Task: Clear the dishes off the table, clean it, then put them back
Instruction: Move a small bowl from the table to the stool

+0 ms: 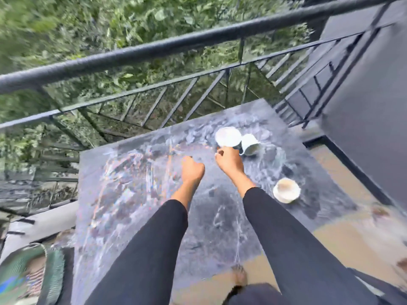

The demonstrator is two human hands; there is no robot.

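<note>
Reaching for the white dishes on the far side of the table

Stretching forward in dark sleeves, both arms extend over the table point(136, 194), whose dark top looks streaked and glossy. The right hand point(229, 160) is at the near rim of a white plate point(228, 135), knuckles up and fingers curled. It looks placed to take that plate first, but blur hides whether the fingers pinch the rim, so I cannot tell if it grips. The left hand point(192, 170) hovers just beside it, closed in a loose fist with nothing visible inside, probably kept free for the next piece.

A white mug point(251, 145) is tilted just beside the plate's right edge, perhaps touching it. A white bowl point(286, 190) sits apart, nearer the person on the right. All three dishes are on the table, so clearing seems barely begun.

Much is smeared. The marks on the tabletop could be wet patches or reflections, and the mug's handle is unclear. A basket-like thing point(33, 271) at lower left is cut off by the edge. Behind the table stand a black railing point(154, 49) and greenery point(88, 23)
</note>
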